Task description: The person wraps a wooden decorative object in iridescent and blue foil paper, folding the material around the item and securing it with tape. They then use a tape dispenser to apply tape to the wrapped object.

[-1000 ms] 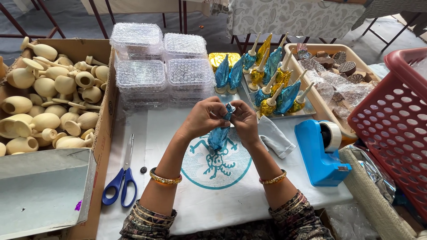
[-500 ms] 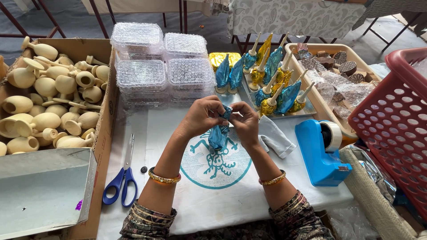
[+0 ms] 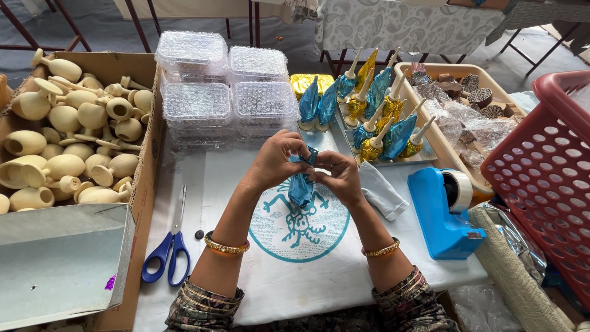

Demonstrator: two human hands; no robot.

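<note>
I hold a small piece wrapped in shiny blue foil [image 3: 301,184] over the middle of the table [image 3: 307,289], above the teal round print [image 3: 299,227] on its white cover. The foil is crinkled and glossy, pinched narrow at the top and fuller below. My left hand [image 3: 275,161] grasps the top of the wrap from one side, and my right hand [image 3: 341,176] pinches it from the other; both are closed on it. Near the table's far edge, a tray [image 3: 424,157] carries finished pieces in blue and gold foil. Blue-handled scissors [image 3: 170,246] lie toward the left edge, a blue tape dispenser [image 3: 439,212] toward the right.
</note>
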